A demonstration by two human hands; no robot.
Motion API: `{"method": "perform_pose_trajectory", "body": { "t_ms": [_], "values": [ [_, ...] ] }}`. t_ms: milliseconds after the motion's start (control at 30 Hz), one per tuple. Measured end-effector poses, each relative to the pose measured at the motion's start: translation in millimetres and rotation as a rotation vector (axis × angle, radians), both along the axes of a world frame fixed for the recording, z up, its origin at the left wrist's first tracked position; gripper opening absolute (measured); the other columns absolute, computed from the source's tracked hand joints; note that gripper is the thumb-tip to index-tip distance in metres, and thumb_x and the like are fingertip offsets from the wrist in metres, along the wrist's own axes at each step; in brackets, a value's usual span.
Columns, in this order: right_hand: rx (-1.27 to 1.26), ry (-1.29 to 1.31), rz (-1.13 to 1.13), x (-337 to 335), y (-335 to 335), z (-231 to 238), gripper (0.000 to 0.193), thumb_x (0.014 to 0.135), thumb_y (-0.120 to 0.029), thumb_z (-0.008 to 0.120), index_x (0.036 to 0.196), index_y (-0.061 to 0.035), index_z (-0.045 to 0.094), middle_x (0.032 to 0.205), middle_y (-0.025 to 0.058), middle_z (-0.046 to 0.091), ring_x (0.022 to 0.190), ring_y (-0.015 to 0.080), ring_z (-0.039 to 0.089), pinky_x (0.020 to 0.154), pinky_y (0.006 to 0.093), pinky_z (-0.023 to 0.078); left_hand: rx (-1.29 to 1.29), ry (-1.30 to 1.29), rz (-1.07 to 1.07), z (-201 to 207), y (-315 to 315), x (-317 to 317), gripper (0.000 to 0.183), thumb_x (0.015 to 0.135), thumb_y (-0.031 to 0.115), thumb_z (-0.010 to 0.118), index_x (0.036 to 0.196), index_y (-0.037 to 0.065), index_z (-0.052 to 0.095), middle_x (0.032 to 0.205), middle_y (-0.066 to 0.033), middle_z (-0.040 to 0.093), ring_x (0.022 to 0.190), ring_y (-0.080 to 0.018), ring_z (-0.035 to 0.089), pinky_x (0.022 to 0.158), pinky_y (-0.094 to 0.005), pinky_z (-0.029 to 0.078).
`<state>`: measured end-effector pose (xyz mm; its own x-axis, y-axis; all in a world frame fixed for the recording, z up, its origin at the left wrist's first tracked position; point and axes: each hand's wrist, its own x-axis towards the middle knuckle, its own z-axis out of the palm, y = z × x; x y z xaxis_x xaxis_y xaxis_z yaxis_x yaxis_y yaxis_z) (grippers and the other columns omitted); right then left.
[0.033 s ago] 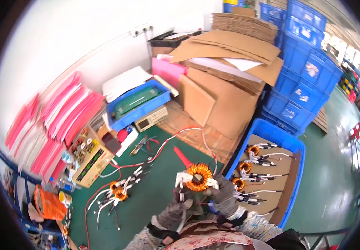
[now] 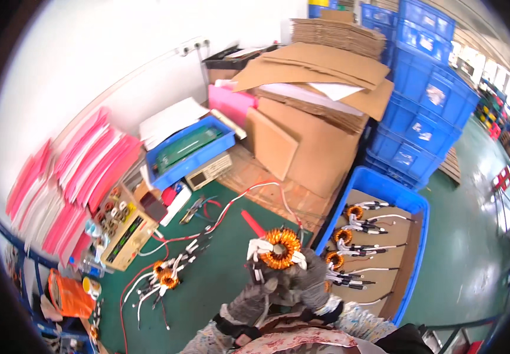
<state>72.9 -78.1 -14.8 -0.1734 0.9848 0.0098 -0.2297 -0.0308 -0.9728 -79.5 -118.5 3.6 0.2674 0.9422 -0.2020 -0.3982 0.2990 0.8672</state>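
Note:
A toroidal coil [image 2: 293, 241] wound with copper wire, with white-sleeved leads, is held up above the green mat. My left hand [image 2: 246, 304], in a grey glove, is closed with thumb and fingers pinched on the coil's dark-ended lead [image 2: 257, 272] below its left side. My right hand [image 2: 309, 280], gloved too, is closed at the coil's lower right by the white sleeving; its fingertips are partly hidden. Behind the coil lies a red tapered stick [image 2: 252, 223]. More coils with white and black leads [image 2: 165, 276] lie bunched on the mat to the left.
To the right, a blue crate [image 2: 425, 236] holds several coils on cardboard. Stacked blue crates [image 2: 426, 118] and cardboard sheets [image 2: 325, 65] stand behind. A beige meter [image 2: 126, 243], pink foam sheets [image 2: 98, 159] and a blue tray [image 2: 226, 144] line the left and back. A red-and-white cable [image 2: 231, 203] crosses the mat.
The view has shifted slightly. My right hand has drawn in below the coil, nearer my left hand. The coil stays in nearly the same place, still held.

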Motion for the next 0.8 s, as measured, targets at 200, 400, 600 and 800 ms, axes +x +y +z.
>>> {"method": "perform_pose_trajectory", "body": {
  "t_ms": [200, 400, 600, 800],
  "values": [
    [0.222, -0.053, 0.039, 43.6, 23.5, -20.9, 0.093, 0.063, -0.036, 0.079, 0.128, -0.0031, 0.021, 0.115, 0.0103, 0.042, 0.101, 0.015, 0.045, 0.082, 0.0272, 0.041, 0.24, -0.34, 0.071, 10.2, 57.6, 70.3, 0.051, 0.072, 0.014, 0.07, 0.113, 0.006, 0.041, 0.088, -0.0031, 0.053, 0.07, -0.0122, 0.054, 0.06, -0.0248, 0.047],
    [-0.334, 0.548, 0.181, 91.0, 28.2, -32.7, 0.051, 0.067, -0.011, 0.072, 0.111, -0.0061, 0.047, 0.097, 0.0033, 0.053, 0.078, 0.0139, 0.052, 0.07, 0.0237, 0.045, 0.585, 0.621, -0.16, -77.0, 81.4, 128.0, 0.074, 0.072, 0.049, 0.063, 0.121, 0.0, 0.037, 0.107, -0.0116, 0.048, 0.1, -0.0237, 0.048, 0.087, -0.0387, 0.039],
    [0.164, 0.167, -0.226, 189.7, 101.0, -12.2, 0.059, 0.067, -0.028, 0.075, 0.112, -0.0042, 0.045, 0.086, 0.0063, 0.056, 0.074, 0.0193, 0.056, 0.069, 0.0299, 0.047, 0.827, 0.514, -0.075, -85.2, 82.1, 140.3, 0.072, 0.076, 0.042, 0.063, 0.126, 0.001, 0.03, 0.115, -0.0124, 0.043, 0.11, -0.0244, 0.041, 0.092, -0.0366, 0.035],
    [0.599, -1.358, -0.646, 280.5, 209.3, -40.0, 0.067, 0.062, -0.015, 0.067, 0.122, -0.0115, 0.039, 0.115, 0.0101, 0.047, 0.106, 0.0283, 0.045, 0.093, 0.0423, 0.034, 0.138, 0.513, -0.023, -129.1, 39.7, 112.4, 0.06, 0.076, 0.026, 0.065, 0.121, 0.004, 0.034, 0.114, -0.0113, 0.039, 0.104, -0.0231, 0.045, 0.087, -0.0356, 0.041]
  ]
}}
